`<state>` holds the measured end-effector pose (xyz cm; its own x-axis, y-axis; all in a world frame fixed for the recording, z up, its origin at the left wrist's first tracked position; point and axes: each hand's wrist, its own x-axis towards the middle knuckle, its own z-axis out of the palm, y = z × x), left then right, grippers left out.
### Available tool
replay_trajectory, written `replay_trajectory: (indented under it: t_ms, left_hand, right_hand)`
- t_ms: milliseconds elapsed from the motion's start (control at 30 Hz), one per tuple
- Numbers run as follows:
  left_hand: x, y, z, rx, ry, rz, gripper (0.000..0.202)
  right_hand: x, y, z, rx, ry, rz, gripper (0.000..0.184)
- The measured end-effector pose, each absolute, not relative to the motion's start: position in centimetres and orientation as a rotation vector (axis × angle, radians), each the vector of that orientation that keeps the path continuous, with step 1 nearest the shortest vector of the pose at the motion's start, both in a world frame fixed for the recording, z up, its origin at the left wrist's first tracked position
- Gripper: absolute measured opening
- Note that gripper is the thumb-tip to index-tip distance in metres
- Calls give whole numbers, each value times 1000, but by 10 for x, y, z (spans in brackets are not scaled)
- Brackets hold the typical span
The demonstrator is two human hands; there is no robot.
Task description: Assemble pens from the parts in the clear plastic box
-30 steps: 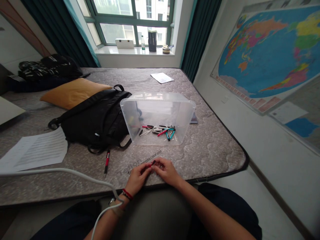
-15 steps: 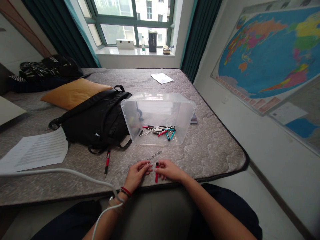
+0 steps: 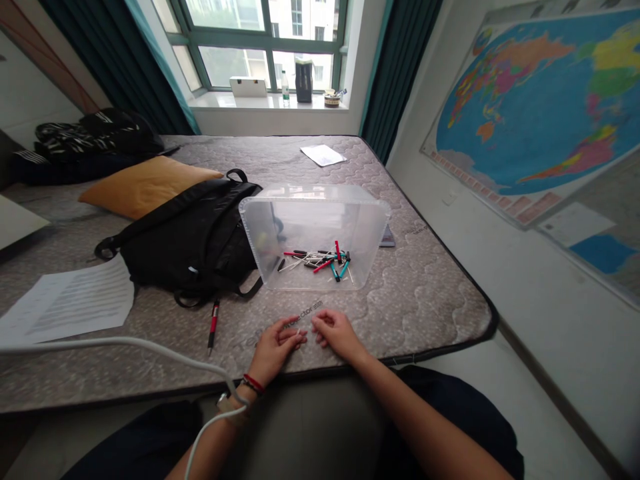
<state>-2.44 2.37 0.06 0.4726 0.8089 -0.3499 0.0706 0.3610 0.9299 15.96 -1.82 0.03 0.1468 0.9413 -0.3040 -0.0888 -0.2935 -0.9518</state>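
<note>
Translucent plastic bin (image 3: 314,227) is sitting on a quilted mattress (image 3: 425,293) and holding loose red, teal and black pens (image 3: 316,262), its walls apparently keeping them from rolling away. Left hand (image 3: 274,348) and right hand (image 3: 337,333) are resting on the mattress just in front of the bin, fingers loosely curled, tips nearly meeting; whether they are pinching anything cannot be told. A red-and-black pen (image 3: 214,325) is lying apart, left of the bin, beside a black backpack (image 3: 185,247); a printed sheet (image 3: 65,303) is lying farther left, and a white cable (image 3: 115,341) is crossing the mattress toward the left wrist.
</note>
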Motion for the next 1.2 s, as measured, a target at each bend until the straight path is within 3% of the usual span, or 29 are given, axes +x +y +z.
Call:
replay_trajectory:
  t_ms: [200, 467, 1200]
  left_hand:
    - [-25, 19, 5, 1289, 909, 558, 58]
    - [-25, 20, 6, 1364, 921, 504, 47]
    - [-26, 20, 1, 1383, 916, 484, 45]
  right_hand:
    - [151, -28, 6, -1514, -1473, 1069, 15]
    - [154, -27, 13, -1479, -1548, 1034, 9]
    - [165, -26, 21, -1478, -1642, 1142, 9]
